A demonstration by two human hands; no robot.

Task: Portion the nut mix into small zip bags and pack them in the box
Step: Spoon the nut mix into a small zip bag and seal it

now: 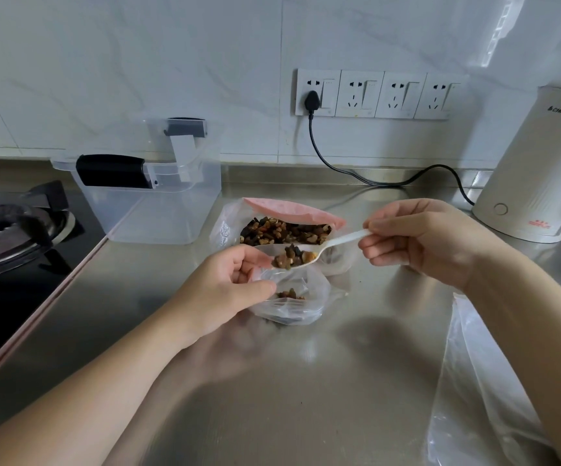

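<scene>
My left hand (225, 284) pinches the rim of a small clear zip bag (292, 304) and holds it open on the steel counter; a little nut mix lies in its bottom. My right hand (417, 240) grips the handle of a white plastic spoon (326, 245) heaped with nut mix, its bowl just above the small bag's mouth. Behind them stands a large open bag with a pink zip strip (289, 211), full of nut mix (285, 232). A clear plastic box (158, 210) with black latches stands at the back left, lid off.
A gas hob (10, 230) fills the left side past the steel counter's (306, 381) edge. A white kettle (538, 169) stands at the back right, its black cord running to wall sockets (373, 94). Spare clear bags (480, 391) lie under my right forearm.
</scene>
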